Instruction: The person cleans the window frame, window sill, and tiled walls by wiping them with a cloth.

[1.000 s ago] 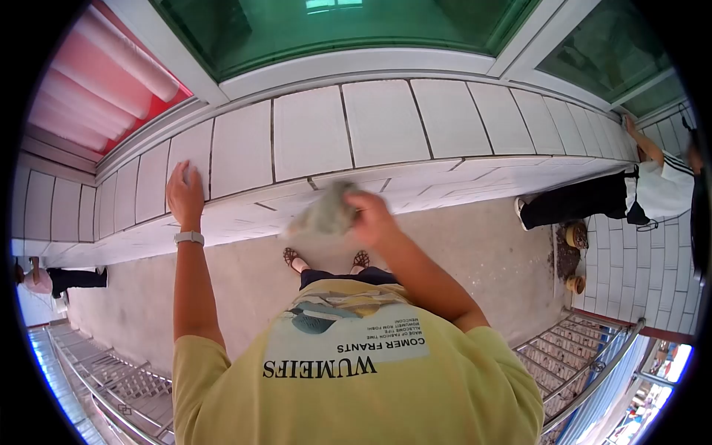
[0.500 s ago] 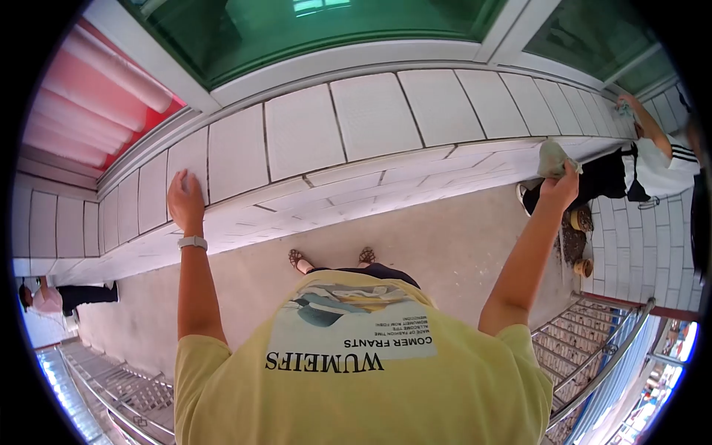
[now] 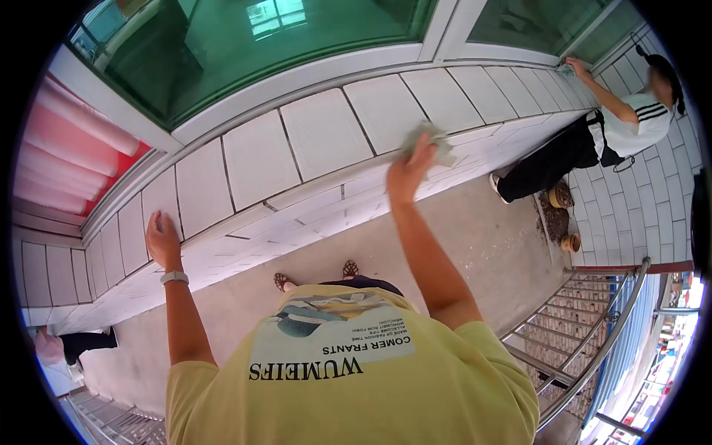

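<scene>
A crumpled grey-green cloth (image 3: 440, 148) is in the grip of my right hand (image 3: 409, 172), at the front edge of the white-tiled ledge (image 3: 326, 133). Part of the cloth hangs out beyond my fingers. Over on the left, my left hand (image 3: 162, 239) rests on the edge of the same ledge with its fingers stretched out and nothing in it. Dark joint lines run between the ledge tiles.
Above the ledge is a white-framed window (image 3: 319, 70); pink curtains (image 3: 70, 156) hang at left. A co-worker (image 3: 630, 126) at right holds a cloth on the ledge. Flowerpots (image 3: 561, 195), a metal railing (image 3: 593, 363) and another person (image 3: 87, 343) are around the walkway.
My right hand has swept the cloth leftward along the ledge, closer to my body's midline. My left hand stays on the ledge edge. The view has turned and tilted somewhat.
</scene>
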Demonstrator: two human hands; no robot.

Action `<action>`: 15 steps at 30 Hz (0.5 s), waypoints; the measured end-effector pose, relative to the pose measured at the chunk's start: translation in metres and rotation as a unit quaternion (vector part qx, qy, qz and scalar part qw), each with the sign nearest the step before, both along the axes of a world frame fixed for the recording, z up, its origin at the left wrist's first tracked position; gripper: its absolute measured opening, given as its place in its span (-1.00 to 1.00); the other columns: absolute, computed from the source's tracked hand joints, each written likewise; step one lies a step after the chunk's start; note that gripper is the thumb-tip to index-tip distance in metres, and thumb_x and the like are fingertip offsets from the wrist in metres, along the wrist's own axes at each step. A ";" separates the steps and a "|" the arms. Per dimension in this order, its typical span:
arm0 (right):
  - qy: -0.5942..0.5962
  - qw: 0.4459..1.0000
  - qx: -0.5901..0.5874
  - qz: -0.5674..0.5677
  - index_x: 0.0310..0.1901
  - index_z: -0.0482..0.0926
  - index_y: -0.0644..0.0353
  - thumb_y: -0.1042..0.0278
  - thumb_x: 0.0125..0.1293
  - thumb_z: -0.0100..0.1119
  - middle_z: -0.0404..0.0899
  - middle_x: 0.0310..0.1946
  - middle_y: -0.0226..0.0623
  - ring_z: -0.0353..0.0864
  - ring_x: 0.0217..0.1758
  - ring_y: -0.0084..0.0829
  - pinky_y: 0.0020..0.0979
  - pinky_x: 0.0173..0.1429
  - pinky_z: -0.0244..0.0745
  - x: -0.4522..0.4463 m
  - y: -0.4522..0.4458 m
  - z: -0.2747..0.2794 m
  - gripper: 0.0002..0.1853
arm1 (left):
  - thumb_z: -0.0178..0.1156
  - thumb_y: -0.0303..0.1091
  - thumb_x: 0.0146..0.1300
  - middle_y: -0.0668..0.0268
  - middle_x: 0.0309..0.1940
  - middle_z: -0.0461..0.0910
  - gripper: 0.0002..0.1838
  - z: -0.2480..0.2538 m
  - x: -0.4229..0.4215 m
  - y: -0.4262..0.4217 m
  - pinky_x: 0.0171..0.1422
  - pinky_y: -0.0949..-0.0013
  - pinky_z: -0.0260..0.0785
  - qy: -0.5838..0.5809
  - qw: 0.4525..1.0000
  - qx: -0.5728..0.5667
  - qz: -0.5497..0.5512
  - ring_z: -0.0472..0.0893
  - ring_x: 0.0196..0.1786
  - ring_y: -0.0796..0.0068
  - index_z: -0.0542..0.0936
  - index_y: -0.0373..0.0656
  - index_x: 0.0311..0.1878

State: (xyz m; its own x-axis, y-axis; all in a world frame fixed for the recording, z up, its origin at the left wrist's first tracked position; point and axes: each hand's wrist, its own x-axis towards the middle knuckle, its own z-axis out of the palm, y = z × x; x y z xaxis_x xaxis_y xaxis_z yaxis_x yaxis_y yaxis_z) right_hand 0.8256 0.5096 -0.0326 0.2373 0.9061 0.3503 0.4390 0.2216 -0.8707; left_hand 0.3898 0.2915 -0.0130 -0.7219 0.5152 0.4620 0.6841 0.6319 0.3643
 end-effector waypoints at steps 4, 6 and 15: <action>0.019 0.991 0.023 0.132 0.43 -0.13 0.32 0.68 0.19 -0.20 -0.21 0.40 0.33 -0.32 0.50 0.21 -0.04 0.51 -0.33 -0.033 -0.052 -0.003 -0.27 | 0.09 -0.11 0.29 0.20 0.09 0.56 -0.62 0.003 0.002 0.000 0.25 0.26 0.31 -0.014 1.000 -0.001 -0.001 0.52 0.15 0.20 0.60 -0.11 0.06; 0.038 0.987 0.043 0.153 0.43 -0.14 0.34 0.69 0.19 -0.20 -0.19 0.40 0.31 -0.30 0.50 0.22 -0.05 0.51 -0.31 -0.031 -0.055 -0.005 -0.26 | 0.08 -0.12 0.29 0.21 0.08 0.57 -0.62 0.005 0.005 0.000 0.24 0.28 0.33 -0.026 1.000 0.002 0.006 0.53 0.14 0.22 0.60 -0.10 0.06; 0.066 0.996 0.002 -0.054 0.41 -0.13 0.40 0.50 0.30 -0.16 -0.07 0.39 0.24 -0.14 0.47 0.19 -0.08 0.50 -0.19 0.047 0.041 -0.016 -0.33 | 0.08 -0.11 0.30 0.24 0.07 0.57 -0.62 -0.005 -0.007 -0.003 0.22 0.29 0.33 -0.036 0.999 0.007 0.002 0.53 0.13 0.25 0.59 -0.06 0.09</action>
State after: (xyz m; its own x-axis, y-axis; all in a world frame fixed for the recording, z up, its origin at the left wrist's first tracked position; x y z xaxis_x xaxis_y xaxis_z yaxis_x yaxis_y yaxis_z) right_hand 0.8726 0.5503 -0.0487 0.3771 0.8716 0.3132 0.3430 0.1827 -0.9214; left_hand 0.3829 0.2882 -0.0183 -0.7561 0.5058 0.4153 0.6527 0.6295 0.4216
